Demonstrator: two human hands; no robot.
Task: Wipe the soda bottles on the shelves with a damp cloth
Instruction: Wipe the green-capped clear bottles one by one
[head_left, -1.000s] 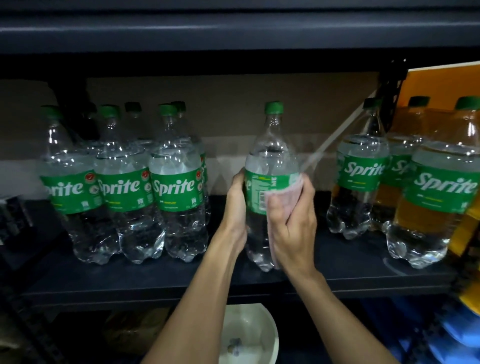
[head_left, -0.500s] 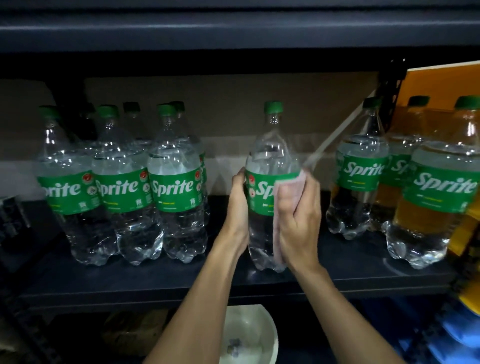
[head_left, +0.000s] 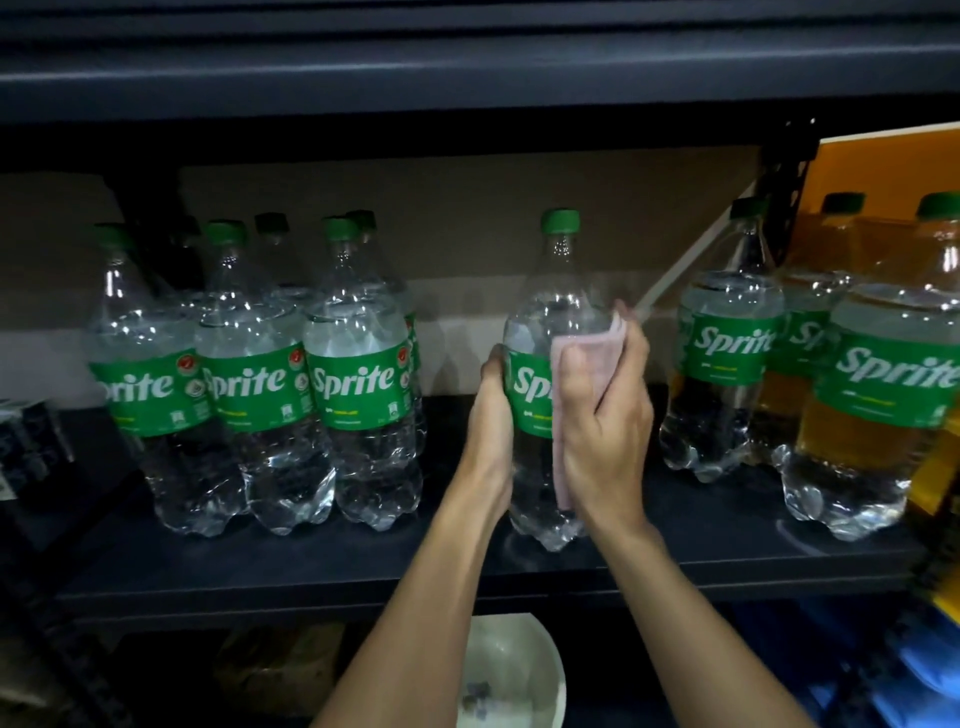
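Head view, left hand (head_left: 488, 415) gripping upright clear plastic green-labelled soda bottle (head_left: 540, 374) on dark shelf (head_left: 701, 551), right hand (head_left: 608, 415) pressing folded pale pink cloth (head_left: 587, 358) against its label.

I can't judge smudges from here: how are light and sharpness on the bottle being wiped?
Head view: dim overall, with the shelf nearly black; small glints dot the held bottle; the cloth in the right hand looks slightly blurred along its top.
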